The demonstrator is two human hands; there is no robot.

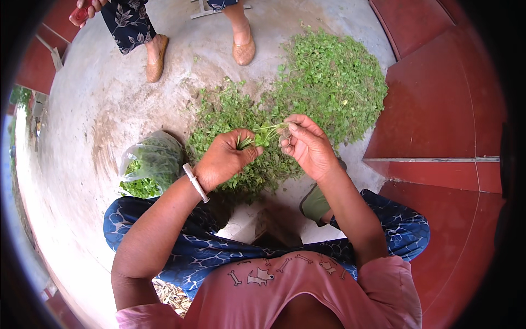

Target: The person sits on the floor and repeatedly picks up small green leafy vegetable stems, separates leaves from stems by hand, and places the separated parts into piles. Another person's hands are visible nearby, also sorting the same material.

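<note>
My left hand (pixel 227 159) is closed round a small bunch of green stems (pixel 245 142), whose cut-looking ends poke out above the fist. A leafy sprig (pixel 267 135) stretches from this bunch across to my right hand (pixel 309 143). There the thumb and fingertips pinch its thin pale stems, with the other fingers curled. Both hands are above a wide heap of leafy greens (pixel 334 82) spread over the floor. Left of my left hand stands a clear plastic bag (pixel 159 153) with more greens (pixel 139 183) in and beside its mouth.
Another person in dark floral trousers (pixel 129 24) and tan shoes (pixel 243 52) is across the concrete floor (pixel 120 104); that person's hand (pixel 87 11) holds something red. Red panels (pixel 438 104) rise along the right. My green shoe (pixel 316 204) rests by the heap's near edge.
</note>
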